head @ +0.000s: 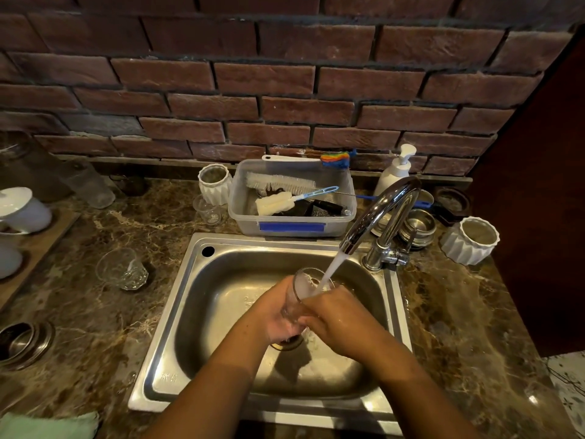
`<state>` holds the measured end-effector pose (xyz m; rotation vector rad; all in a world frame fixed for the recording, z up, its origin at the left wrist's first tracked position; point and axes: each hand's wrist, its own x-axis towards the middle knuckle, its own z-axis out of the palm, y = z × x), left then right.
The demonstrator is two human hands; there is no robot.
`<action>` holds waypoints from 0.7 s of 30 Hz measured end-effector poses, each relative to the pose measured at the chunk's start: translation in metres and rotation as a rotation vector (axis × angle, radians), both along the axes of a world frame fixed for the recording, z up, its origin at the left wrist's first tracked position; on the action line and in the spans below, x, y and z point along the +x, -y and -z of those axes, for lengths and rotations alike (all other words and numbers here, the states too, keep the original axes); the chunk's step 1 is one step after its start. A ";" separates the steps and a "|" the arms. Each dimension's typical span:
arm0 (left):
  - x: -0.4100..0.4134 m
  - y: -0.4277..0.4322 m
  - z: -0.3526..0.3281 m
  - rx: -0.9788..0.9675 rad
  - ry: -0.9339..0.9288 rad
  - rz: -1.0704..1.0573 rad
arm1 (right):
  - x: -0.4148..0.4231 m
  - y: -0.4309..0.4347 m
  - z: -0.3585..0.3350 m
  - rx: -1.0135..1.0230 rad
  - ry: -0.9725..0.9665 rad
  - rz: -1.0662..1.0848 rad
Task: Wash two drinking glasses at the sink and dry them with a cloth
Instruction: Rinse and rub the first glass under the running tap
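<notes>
Countertop [459, 327]: dark veined marble, wet sheen, brick wall along far edge.
Sink [177, 312]: steel basin set near front edge of countertop; drain partly hidden under hands.
Tap [383, 210]: at right rear corner of sink, spout arching left, stream falling into held glass.
Tub [291, 221]: clear plastic, behind rear edge of sink, holding brushes.
Green cloth [47, 426]: at front left corner of countertop, well apart from hands; likely for drying.
Left hand [275, 315]: curled around lower body of held glass from left side.
Right hand [335, 315]: closed on same glass from right, fingers wrapped near base.
Held glass [300, 288]: over middle of sink, between both hands, long axis tilted, mouth up and toward far edge, catching stream.
Second glass [122, 269]: upright on countertop left of sink, near its left rear corner; left hand nearer.
Step, by judgement: rinsing first glass; second unwashed, drying not yet begun.
</notes>
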<state>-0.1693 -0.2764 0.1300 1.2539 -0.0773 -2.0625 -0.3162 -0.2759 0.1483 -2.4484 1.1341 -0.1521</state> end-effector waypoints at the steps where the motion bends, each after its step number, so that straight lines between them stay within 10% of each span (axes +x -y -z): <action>1: -0.002 0.000 0.002 -0.026 0.044 -0.009 | 0.001 -0.002 0.000 0.017 0.045 0.039; 9: -0.025 -0.012 0.025 -0.593 0.697 -0.186 | 0.029 -0.009 -0.009 0.784 0.898 0.936; 21: -0.005 0.003 0.002 -0.037 0.162 -0.055 | -0.004 0.005 -0.014 0.215 0.205 0.138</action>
